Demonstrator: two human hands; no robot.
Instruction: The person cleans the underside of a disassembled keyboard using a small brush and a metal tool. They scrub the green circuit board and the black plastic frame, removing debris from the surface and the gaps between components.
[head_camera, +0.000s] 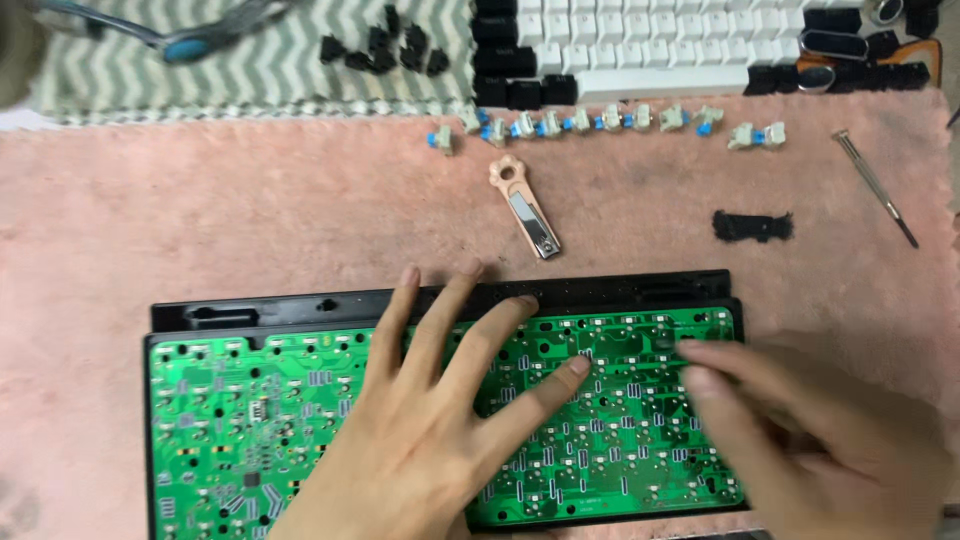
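A green circuit board (250, 410) lies face up in a black keyboard case (300, 305) on a pink towel. My left hand (430, 430) rests flat on the middle of the board, fingers spread and pointing up toward the case's back edge. My right hand (800, 430) comes in from the right, blurred, with its fingertips touching the board's upper right area near a small dark piece (668, 343). Neither hand clearly grips anything.
A row of loose key switches (600, 122) lies on the pink towel (150, 220) beyond the case. A pink nail clipper (525, 205), a black foam strip (752, 226) and a small screwdriver (877, 187) lie nearby. Black and white keycaps (640, 45) sit at the top.
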